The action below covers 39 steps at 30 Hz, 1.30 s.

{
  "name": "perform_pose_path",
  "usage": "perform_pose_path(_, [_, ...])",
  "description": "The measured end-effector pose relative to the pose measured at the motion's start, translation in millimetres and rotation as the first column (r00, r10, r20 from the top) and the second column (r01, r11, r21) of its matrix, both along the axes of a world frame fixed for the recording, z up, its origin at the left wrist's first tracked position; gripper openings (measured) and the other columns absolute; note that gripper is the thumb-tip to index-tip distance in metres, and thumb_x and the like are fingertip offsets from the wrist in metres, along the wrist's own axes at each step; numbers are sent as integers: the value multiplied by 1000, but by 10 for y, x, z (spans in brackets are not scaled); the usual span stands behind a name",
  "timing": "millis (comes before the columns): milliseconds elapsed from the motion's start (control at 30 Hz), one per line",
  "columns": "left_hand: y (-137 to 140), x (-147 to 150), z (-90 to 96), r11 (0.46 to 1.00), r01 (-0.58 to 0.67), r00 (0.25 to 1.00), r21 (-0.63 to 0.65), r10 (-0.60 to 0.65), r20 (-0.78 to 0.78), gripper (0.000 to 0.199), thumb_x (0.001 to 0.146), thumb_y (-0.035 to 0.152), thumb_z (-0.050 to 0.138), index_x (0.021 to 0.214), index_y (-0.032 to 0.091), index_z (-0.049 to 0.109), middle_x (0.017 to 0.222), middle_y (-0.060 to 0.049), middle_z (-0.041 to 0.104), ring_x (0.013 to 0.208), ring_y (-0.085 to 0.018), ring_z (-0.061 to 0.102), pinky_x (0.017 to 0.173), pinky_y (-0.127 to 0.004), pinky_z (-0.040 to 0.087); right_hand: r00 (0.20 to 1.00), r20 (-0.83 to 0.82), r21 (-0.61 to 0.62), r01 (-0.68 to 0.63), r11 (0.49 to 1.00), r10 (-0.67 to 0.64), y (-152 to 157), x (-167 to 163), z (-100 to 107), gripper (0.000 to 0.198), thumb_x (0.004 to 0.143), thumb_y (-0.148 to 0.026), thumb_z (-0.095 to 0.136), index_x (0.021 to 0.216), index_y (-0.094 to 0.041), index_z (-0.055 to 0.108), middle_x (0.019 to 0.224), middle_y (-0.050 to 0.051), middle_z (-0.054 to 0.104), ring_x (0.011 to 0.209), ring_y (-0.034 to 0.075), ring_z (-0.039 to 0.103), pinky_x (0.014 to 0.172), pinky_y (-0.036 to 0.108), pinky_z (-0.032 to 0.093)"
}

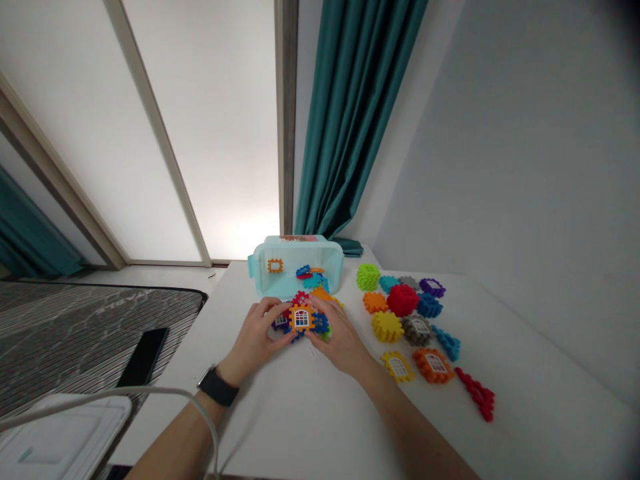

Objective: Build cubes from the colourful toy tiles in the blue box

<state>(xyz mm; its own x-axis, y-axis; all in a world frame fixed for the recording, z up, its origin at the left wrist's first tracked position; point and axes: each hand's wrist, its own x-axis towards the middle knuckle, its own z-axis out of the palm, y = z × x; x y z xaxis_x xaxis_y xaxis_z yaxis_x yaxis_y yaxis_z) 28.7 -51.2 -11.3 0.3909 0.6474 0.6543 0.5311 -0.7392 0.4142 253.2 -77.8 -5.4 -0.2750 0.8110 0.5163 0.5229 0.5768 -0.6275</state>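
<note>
An orange building block with a white window [302, 319] is held up between both hands, over a small pile of blocks. My left hand [257, 330] grips its left edge with thumb and fingers, a dark watch on the wrist. From the right, my right hand [341, 339] pinches the same block's other edge. Around and behind it lie blue blocks [321, 324], a red block [301, 299] and an orange block [321, 293], partly hidden by the hands. I cannot tell whether the held block is joined to those behind it.
A light-blue plastic box [295, 249], open toward me, holds several loose pieces behind the hands. Grouped blocks, among them a red one [403, 301] and a yellow one [387, 327], stand on the white table [305, 420] at right. A pale cable [200, 405] crosses my left forearm.
</note>
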Motion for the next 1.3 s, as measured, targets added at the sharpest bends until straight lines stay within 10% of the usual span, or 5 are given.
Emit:
perform_pose_path(600, [-16,7,5,998,62,996,-20,-61,69,47,83,33,73,128,26,59,117,-11,59,106,-26,60,91,-43,53,741,-670,-343,-350,872,34,-80,-209,84,46,91,-39,60,134,-29,46,118,7,71,108,23,67,97,43,54])
perform_pose_path(1300, [-53,55,43,994,81,994,-68,-76,80,44,81,31,73,123,24,59,115,-11,60,105,-26,60,90,-42,53,838,-545,-277,-223,935,38,-33,-212,-6,36,96,-35,50,131,-27,49,112,6,70,103,21,68,93,39,55])
